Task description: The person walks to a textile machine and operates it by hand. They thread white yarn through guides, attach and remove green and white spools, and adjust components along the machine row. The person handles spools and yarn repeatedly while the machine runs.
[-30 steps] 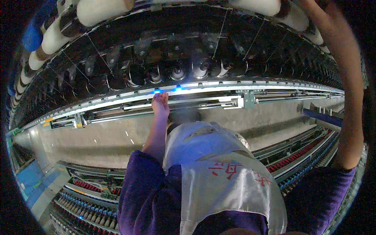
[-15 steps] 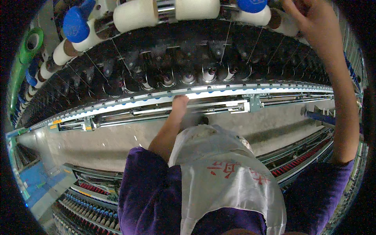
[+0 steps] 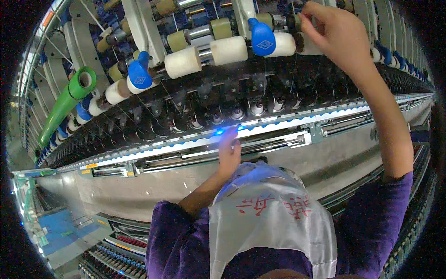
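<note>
My right hand [image 3: 337,35] is raised at the drafting rollers of a spinning frame. Its fingers curl in toward the thumb, beside a white roller [image 3: 283,44]; whatever they pinch is too small to see. Lower down, my left hand [image 3: 229,156] reaches up to the pale rail [image 3: 278,125] in front of the spindles. Its fingertips are smeared and tinted by a bright blue glow, so their grip is unclear. Just beyond it stand several dark spindles [image 3: 238,111] with shiny rings, and thin threads run down to them.
Blue paddle-shaped parts [image 3: 263,39] hang by the rollers. A long green tube [image 3: 65,107] slants at the left. Below the rail lies the grey floor [image 3: 116,188], with another machine's row of bobbins [image 3: 116,260] behind me at the lower left.
The view has shifted, showing more of the upper rollers. My left hand has changed from a closed shape at the rail to reaching upward, and a blue glow now shows there. My right hand stays raised.
</note>
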`<state>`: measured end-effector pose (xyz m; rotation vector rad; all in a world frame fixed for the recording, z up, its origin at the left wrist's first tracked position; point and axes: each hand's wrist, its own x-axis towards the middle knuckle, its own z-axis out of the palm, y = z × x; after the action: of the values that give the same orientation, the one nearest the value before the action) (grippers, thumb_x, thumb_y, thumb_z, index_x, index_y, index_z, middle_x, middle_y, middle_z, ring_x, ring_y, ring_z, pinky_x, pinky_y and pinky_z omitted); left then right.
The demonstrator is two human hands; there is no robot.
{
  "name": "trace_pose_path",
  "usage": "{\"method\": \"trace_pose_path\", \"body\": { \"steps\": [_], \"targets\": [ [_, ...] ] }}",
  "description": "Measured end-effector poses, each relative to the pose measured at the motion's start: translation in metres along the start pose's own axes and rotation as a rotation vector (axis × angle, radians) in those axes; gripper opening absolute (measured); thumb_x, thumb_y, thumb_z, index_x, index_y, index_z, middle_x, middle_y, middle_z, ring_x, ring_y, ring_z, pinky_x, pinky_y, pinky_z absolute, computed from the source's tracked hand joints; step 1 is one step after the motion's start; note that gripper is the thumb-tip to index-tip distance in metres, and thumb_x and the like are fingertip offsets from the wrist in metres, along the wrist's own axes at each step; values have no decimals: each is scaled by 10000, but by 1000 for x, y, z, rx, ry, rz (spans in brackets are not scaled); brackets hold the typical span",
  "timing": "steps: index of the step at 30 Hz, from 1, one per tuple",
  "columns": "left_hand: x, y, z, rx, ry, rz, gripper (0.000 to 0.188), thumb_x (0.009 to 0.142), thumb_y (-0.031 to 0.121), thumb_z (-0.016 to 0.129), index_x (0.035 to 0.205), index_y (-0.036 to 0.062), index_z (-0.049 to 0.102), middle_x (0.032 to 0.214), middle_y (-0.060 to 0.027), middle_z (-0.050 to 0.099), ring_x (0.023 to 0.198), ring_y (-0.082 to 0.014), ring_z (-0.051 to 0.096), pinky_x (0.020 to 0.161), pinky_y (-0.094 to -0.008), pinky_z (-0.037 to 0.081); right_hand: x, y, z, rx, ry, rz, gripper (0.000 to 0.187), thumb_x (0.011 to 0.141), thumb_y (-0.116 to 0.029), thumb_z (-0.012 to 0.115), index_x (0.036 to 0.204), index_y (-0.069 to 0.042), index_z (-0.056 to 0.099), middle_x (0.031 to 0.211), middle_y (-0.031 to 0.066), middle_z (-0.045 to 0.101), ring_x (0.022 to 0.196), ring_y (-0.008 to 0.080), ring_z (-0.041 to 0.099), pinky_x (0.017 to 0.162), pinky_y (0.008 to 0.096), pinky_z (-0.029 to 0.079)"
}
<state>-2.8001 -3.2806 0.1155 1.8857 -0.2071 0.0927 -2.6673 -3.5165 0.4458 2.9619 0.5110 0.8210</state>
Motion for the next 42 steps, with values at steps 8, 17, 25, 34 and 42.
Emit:
{"method": "trace_pose_path", "body": {
  "steps": [8,17,25,34,42],
  "targets": [
    [79,33,29,-103,176,5,523,893,76,451,1360,-30,240,1273,-217,437,1196,-320,414,1025,-368,285,-7,10,18,-42,185,-62,134,832,-252,586,809,-119,588,590,62,558,544,233,570,500,349,440],
    [111,60,32,-181,228,-22,203,938,144,468,1020,7,342,837,-103,469,807,-211,484,774,-312,401,-8,9,15,-93,257,-101,135,824,-251,578,805,-117,584,593,68,563,569,258,574,513,356,445],
    [96,185,-50,-419,68,243,195,887,88,536,1026,52,404,768,9,424,713,-66,412,636,-212,358,-18,9,19,51,396,-150,111,799,-183,611,745,-92,579,603,75,550,566,249,552,521,342,424],
    [61,215,-110,-1024,15,146,242,896,156,488,1088,39,399,800,-39,461,760,-159,425,809,-334,381,-152,-108,97,1141,-218,-81,657,685,-229,752,1250,-41,473,1186,168,523,1063,332,515,943,388,389],
    [33,155,-75,-783,-158,-158,628,849,224,594,1382,74,297,1230,-123,515,1123,-223,497,997,-384,339,-184,-136,102,1556,-614,251,489,825,-265,657,1213,-32,471,990,125,618,899,196,596,762,338,462]
  ]
}}
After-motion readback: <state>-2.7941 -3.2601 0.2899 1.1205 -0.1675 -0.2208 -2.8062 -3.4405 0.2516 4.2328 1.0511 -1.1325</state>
